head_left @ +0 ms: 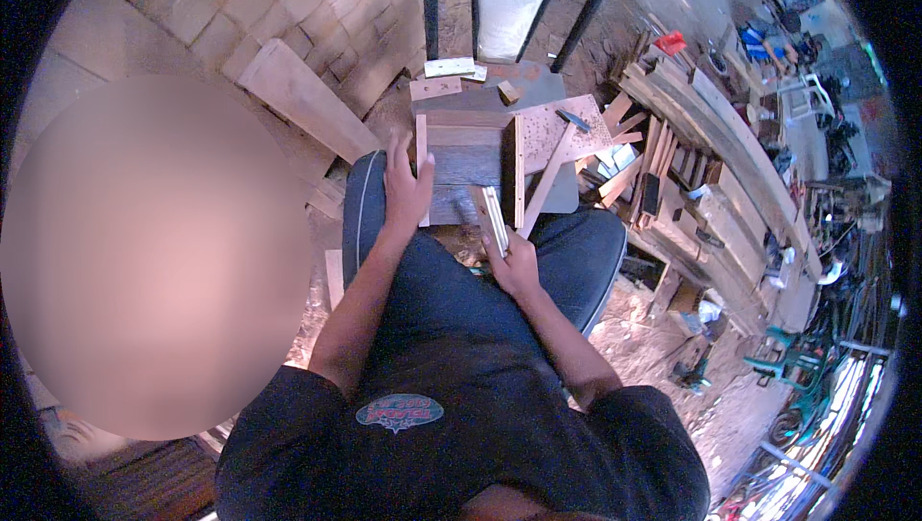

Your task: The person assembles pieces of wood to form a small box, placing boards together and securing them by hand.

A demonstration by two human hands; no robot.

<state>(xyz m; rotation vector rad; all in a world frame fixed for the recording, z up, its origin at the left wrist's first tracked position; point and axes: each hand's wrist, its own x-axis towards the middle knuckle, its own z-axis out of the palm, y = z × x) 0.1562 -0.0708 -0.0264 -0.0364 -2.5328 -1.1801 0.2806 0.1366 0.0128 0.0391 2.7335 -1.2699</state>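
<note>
On my lap and the small table sits an open wooden box frame (466, 151) with upright side walls and dark boards across it. My left hand (408, 187) is at its left wall, fingers stretched and spread, thumb close to the wall's edge. My right hand (516, 262) grips a short wooden block (494, 218) with pale, striped edges, held tilted at the box's near right corner. A hammer (549, 170) with a wooden handle leans by the right wall, its head resting on a board dotted with holes (591, 122).
Short wood offcuts (436, 87) lie on the dark tabletop (538, 82) beyond the box. A long plank (303, 98) leans at the left, by a stack of wooden blocks (279, 2). Timber beams (730, 137) and scraps pile up at the right. A blurred round patch covers the left side.
</note>
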